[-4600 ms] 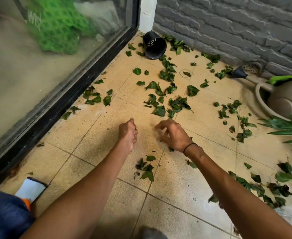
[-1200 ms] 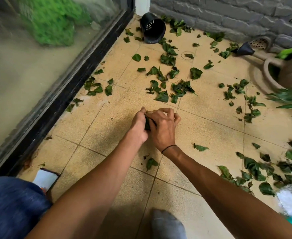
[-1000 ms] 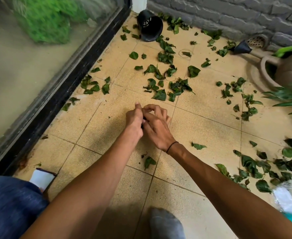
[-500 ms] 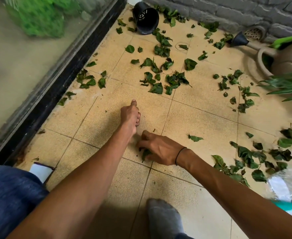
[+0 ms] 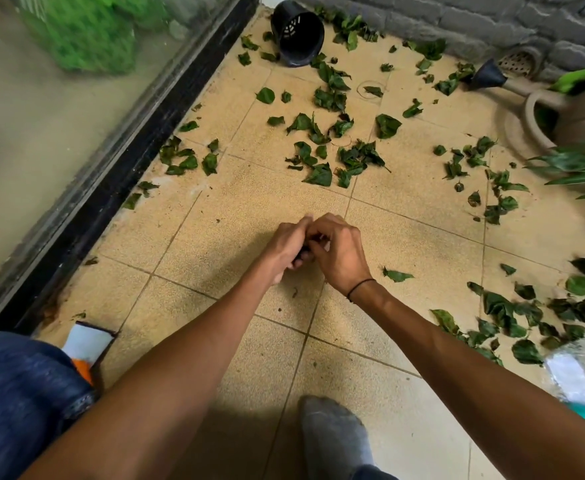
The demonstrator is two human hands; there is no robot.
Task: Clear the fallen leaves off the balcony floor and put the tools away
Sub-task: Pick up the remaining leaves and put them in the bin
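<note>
Green fallen leaves [image 5: 357,157] lie scattered over the beige tiled balcony floor [image 5: 235,209], thickest in the middle far part, with another cluster [image 5: 502,306] at the right. One single leaf [image 5: 396,274] lies just right of my wrist. My hands meet low over the floor in the middle. My left hand [image 5: 284,244] is curled into a fist round a dark bunch of gathered leaves [image 5: 301,253]. My right hand [image 5: 339,251] curls against it, its fingertips pinching leaves at the fist's opening.
A black plastic pot [image 5: 296,29] lies tipped at the far corner. A beige watering can [image 5: 543,112] and a potted plant's blades [image 5: 582,164] stand right. A clear plastic bag [image 5: 582,372] lies near right. The black door track [image 5: 118,174] runs left; my socked foot [image 5: 332,438] is below.
My right hand picked the leaf off the tile near me and came back up to my left fist. The left hand kept its bunch. The view tilted slightly.
</note>
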